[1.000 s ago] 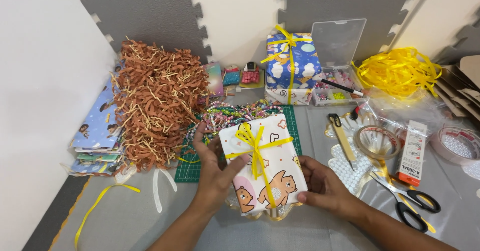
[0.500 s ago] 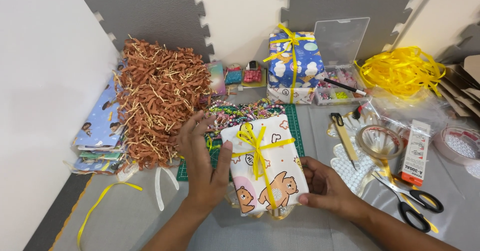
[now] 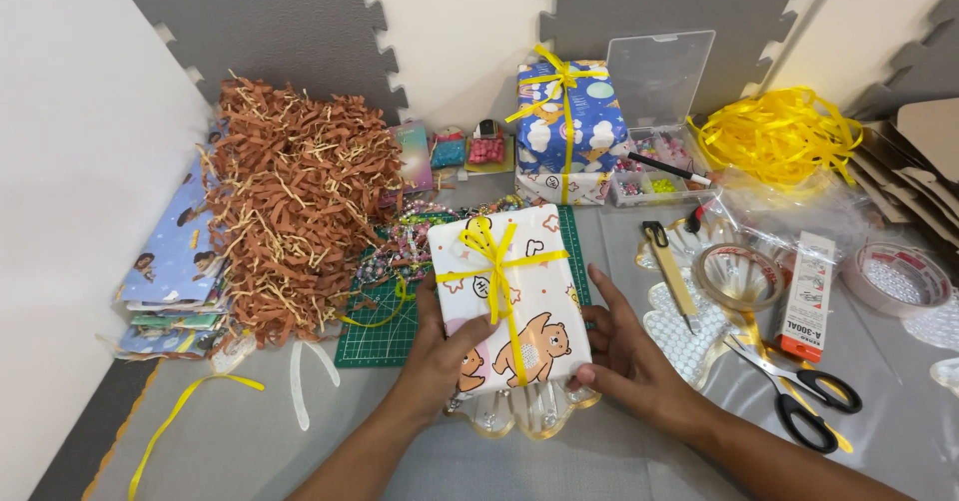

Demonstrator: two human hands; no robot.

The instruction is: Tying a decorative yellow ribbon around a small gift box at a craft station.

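Bright, even indoor light, soft shadows, sharp focus, slight wide-angle bending toward the edges.

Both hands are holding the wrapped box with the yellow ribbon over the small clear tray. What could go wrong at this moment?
1. The gift box looks wider than the clear scalloped tray under it, so it may tip or slide off if the left hand or right hand lets go.
2. The bead strings lie just behind the box and could be pushed or snagged.
3. The scissors lie near the right forearm and might be knocked.
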